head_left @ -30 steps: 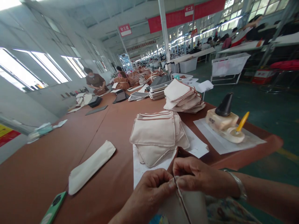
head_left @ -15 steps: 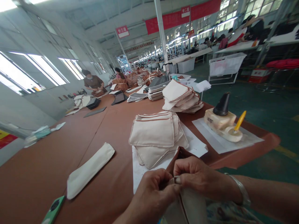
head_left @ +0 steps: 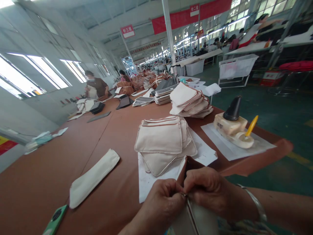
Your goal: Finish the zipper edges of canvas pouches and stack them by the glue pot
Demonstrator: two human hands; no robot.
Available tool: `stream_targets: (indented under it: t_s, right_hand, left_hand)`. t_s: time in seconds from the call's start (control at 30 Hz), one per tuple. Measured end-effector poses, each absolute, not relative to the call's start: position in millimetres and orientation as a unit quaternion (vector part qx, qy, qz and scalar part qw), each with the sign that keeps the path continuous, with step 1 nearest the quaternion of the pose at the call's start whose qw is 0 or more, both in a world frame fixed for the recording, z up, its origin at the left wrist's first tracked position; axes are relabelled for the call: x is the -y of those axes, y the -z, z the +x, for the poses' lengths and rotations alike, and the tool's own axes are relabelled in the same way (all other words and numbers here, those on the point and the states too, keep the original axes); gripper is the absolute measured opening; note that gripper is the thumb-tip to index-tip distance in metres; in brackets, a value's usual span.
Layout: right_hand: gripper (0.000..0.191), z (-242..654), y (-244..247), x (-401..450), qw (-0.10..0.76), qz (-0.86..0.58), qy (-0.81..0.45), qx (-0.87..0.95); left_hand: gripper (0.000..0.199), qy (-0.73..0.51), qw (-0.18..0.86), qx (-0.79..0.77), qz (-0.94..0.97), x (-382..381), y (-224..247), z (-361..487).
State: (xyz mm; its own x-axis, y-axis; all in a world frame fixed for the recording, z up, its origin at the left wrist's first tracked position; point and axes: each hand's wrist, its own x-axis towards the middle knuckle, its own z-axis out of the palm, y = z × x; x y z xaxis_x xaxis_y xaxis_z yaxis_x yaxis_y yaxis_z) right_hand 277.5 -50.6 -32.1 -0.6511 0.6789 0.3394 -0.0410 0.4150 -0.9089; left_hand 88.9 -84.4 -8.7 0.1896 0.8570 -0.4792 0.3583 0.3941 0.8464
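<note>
My left hand [head_left: 162,200] and my right hand [head_left: 215,191] meet at the bottom of the view, both closed. Their thumbs and fingers pinch a cream leather-like piece [head_left: 204,213] along a seam that runs down toward me. Its brown inner side stands up just beyond my knuckles, and its lower part leaves the picture. Right beyond my hands, similar cream pieces with stitched edges lie in a stack [head_left: 158,138] on white paper [head_left: 146,187]. A long cream piece [head_left: 94,179] lies by itself to the left.
A brown-covered table [head_left: 117,202] spreads before me. A stained pot with a black cone [head_left: 232,112] and a yellow-handled tool [head_left: 251,125] stands on paper at right. More cream pieces [head_left: 188,101] are piled behind. A green object [head_left: 55,219] lies lower left. A co-worker [head_left: 97,86] stands farther off.
My fingertips have drawn closer together on the seam and both hands sit slightly lower. The piece's brown inner side shows more. The co-worker at the far left has straightened up.
</note>
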Motion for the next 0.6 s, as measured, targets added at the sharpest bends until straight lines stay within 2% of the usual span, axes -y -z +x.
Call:
stream_targets:
  t_s: [0.07, 0.17, 0.23, 0.37, 0.47, 0.53, 0.6]
  right_hand:
    - [0.013, 282.9, 31.8, 47.6, 0.372, -0.132, -0.411, 0.821]
    - [0.013, 290.4, 31.4, 43.9, 0.348, -0.102, -0.268, 0.893]
    - [0.017, 293.9, 32.0, 42.7, 0.311, -0.109, -0.219, 0.918]
    - [0.021, 298.3, 33.9, 45.1, 0.276, -0.097, -0.166, 0.942]
    - [0.019, 300.3, 31.3, 50.8, 0.320, -0.102, -0.264, 0.904]
    - [0.023, 300.5, 26.6, 53.2, 0.348, -0.169, -0.393, 0.834]
    - [0.029, 299.5, 21.1, 52.1, 0.333, -0.236, -0.520, 0.750]
  left_hand:
    - [0.015, -0.235, 0.608, -0.586, 0.481, 85.5, 8.8, 88.0]
    - [0.019, -0.258, 0.676, -0.549, 0.418, 86.4, 8.6, 86.6]
    - [0.026, -0.272, 0.711, -0.524, 0.381, 86.9, 9.7, 85.7]
    - [0.038, -0.284, 0.718, -0.506, 0.383, 88.6, 14.3, 83.9]
    - [0.041, -0.285, 0.694, -0.500, 0.432, 89.9, 14.9, 82.1]
    - [0.043, -0.289, 0.662, -0.506, 0.472, 90.7, 12.3, 81.5]
    - [0.044, -0.282, 0.625, -0.522, 0.508, 91.8, 8.2, 81.9]
